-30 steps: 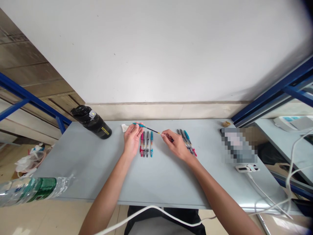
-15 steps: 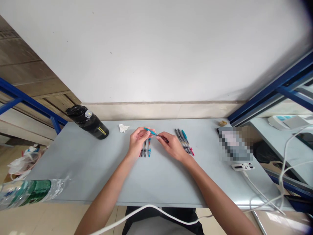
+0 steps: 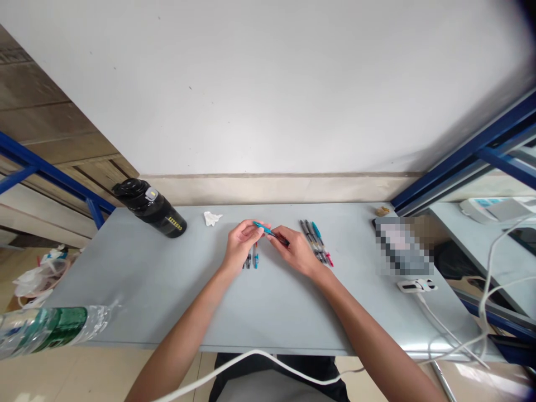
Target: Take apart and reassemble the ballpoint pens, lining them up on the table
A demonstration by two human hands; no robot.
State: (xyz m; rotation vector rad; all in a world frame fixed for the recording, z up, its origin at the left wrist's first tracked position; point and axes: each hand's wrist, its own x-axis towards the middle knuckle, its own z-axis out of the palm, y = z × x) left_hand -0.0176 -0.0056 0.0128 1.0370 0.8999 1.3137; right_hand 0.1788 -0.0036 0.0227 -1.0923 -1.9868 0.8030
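Over the middle of the grey table [image 3: 276,312], my left hand [image 3: 243,241] pinches a teal pen part [image 3: 261,226]. My right hand [image 3: 292,247] is closed on a dark pen barrel [image 3: 281,239], whose tip meets the teal part between the hands. Partly hidden under my left hand are several pen parts, among them a teal one [image 3: 256,261] and a dark one [image 3: 249,261]. Just right of my right hand, a row of pens lies side by side, with black pens [image 3: 310,234], a teal cap [image 3: 316,230] and a pink end [image 3: 329,258].
A black bottle [image 3: 154,209] and crumpled tissue [image 3: 212,218] lie at the back left, a clear bottle [image 3: 54,328] at the front left. On the right are a blurred phone [image 3: 402,245], a white device [image 3: 417,286] and white cables [image 3: 450,332]. Another cable crosses near my lap.
My left hand has moved slightly right with the teal part, closing the gap to the dark barrel. It now covers more of the pen parts beneath.
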